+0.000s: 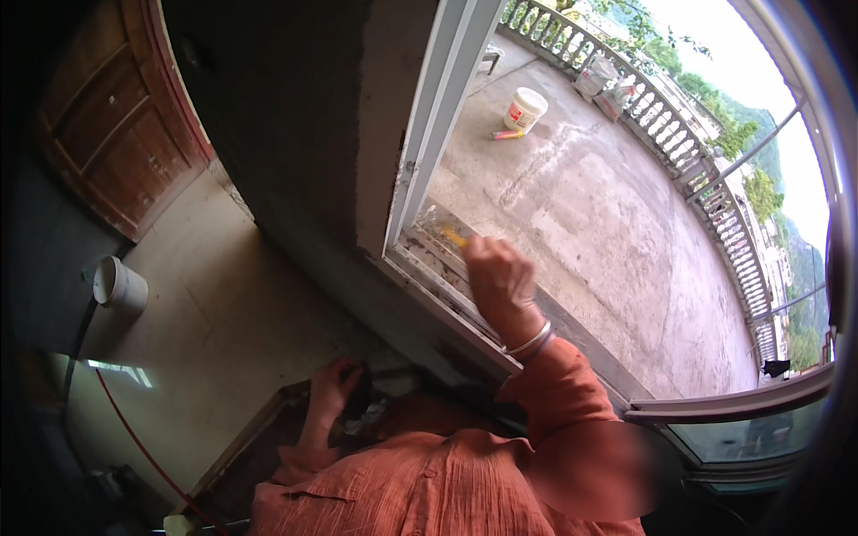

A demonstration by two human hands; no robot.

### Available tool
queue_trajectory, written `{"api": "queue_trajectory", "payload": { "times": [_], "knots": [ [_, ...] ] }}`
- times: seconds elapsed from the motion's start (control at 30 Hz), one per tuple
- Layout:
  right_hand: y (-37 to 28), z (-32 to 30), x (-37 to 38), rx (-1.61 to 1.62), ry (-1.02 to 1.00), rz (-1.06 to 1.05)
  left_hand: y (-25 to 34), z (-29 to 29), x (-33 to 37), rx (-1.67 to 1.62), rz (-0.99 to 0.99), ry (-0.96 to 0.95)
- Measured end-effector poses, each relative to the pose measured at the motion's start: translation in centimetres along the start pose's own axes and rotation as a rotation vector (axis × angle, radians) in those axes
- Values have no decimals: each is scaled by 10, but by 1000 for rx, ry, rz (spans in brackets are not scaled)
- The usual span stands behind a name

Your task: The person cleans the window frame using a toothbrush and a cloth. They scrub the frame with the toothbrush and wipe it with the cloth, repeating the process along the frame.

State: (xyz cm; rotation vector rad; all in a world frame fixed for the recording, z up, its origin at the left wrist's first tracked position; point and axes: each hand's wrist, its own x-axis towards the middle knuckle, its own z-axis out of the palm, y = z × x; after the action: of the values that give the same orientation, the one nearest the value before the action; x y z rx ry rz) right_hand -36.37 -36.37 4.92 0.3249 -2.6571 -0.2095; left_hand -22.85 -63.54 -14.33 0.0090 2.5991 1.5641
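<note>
My right hand, with a pale bracelet at the wrist, is closed around a tool with a yellow handle. Its tip points at the lower corner of the white window frame; whether it is a brush or a scraper I cannot make out. Crumbs and dirt lie along the window sill track beside it. Lower and to the left, my left hand is in shadow with bent fingers against something dark. What it grips there is too dim to name.
Indoors, a white bucket stands on the tiled floor near a brown wooden door. A red cord runs at lower left. Beyond the opening, another white bucket and a tube rest on concrete, with a balustrade behind.
</note>
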Motion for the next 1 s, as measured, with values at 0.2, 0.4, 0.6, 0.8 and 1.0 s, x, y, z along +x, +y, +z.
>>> {"api": "queue_trajectory", "payload": {
  "times": [0.2,0.4,0.6,0.8,1.0],
  "knots": [
    [5,-17,21,264,-445,114,-5,-5,4,45,12,-5],
    [-23,11,26,278,-507,8,-1,-2,12,42,10,-3],
    [-24,15,10,66,-87,-91,8,-2,13,-9,-35,-37],
    [4,2,7,143,-149,301,-10,-4,4,23,4,53],
    [23,2,28,471,-486,68,-17,-5,7,53,30,64]
  ]
}}
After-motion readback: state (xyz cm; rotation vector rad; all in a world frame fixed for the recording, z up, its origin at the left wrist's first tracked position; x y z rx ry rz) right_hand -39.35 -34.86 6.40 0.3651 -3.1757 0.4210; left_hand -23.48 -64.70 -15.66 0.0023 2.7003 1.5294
